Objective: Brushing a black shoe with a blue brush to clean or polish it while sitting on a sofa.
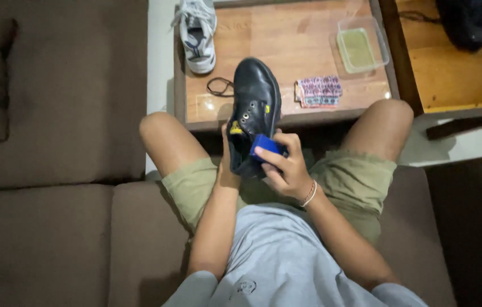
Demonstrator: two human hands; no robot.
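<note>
Right hand (pixel 287 170) pinches a small blue block (pixel 266 146) against the side of a black shoe (pixel 254 113). Left hand (pixel 226 170), mostly hidden, seems to grip the heel end. Shoe's long axis points away over the wooden table (pixel 286 45).

- A white sneaker (pixel 197 35) lies at the far left of the wooden table (pixel 286 45).
- A black lace (pixel 219 86) lies coiled near it.
- A patterned folded cloth (pixel 319 91) sits by the near edge.
- A clear tub (pixel 361 44) (yellowish liquid inside) stands behind the cloth.
- A brown sofa (pixel 47 170) fills the left.
</note>
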